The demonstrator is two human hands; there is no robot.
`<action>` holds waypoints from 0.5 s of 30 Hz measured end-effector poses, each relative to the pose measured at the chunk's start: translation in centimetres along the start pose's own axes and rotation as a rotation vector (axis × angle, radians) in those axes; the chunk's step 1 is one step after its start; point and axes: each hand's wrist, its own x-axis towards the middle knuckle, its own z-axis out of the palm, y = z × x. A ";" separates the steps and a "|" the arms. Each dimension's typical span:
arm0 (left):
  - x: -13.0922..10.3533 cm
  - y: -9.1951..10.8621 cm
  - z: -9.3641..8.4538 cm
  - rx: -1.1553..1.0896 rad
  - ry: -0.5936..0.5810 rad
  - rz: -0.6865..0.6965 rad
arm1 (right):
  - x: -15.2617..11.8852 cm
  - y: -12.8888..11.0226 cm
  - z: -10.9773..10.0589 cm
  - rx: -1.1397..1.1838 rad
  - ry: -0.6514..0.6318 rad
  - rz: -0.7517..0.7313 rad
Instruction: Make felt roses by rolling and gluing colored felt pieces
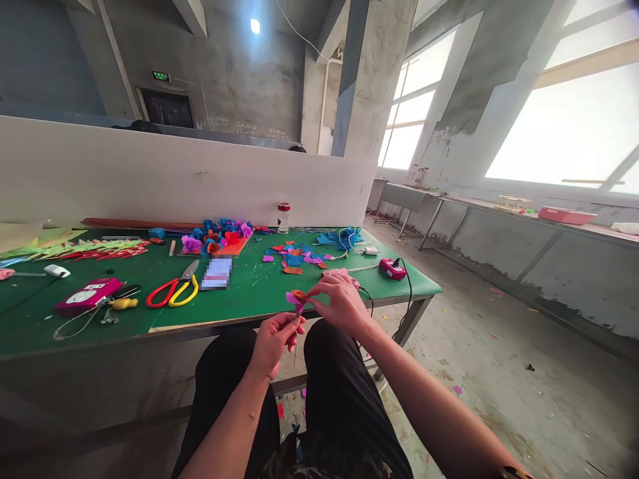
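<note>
Dark trousers (344,406) nearest, knees by the worktop (259,283) edge. Left hand (277,340) above the lap, thumb and fingers pinched together on a thin stem (295,352). Purple-and-orange paper flower (293,299) tops it, between the hands. Right hand (341,301): fingers curled, thumb and fingertips close together at the orange part; can't tell if gripping or just touching.

Risks: too hard a tug could tear or shift a petal; a slack left pinch could let the stem spin or drop. Black cord (411,291) from the magenta box (392,269) hangs over the edge; an arm snag could drag the box off. Loose paper pieces (294,258) beyond; a brush scatters them. Flower pile (217,234) and jar (283,218) sit farther back, near the white partition (200,174).
</note>
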 end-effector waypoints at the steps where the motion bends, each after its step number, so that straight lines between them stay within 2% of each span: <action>1: 0.0 0.0 0.0 -0.004 -0.009 -0.008 | 0.0 0.0 -0.1 -0.004 -0.007 -0.002; 10: 0.0 -0.1 -0.1 -0.038 -0.060 -0.046 | -0.1 0.4 -0.9 0.017 0.022 -0.067; 15: 0.1 -0.2 -0.1 -0.032 -0.060 -0.043 | -0.2 0.2 -0.5 0.007 0.010 -0.023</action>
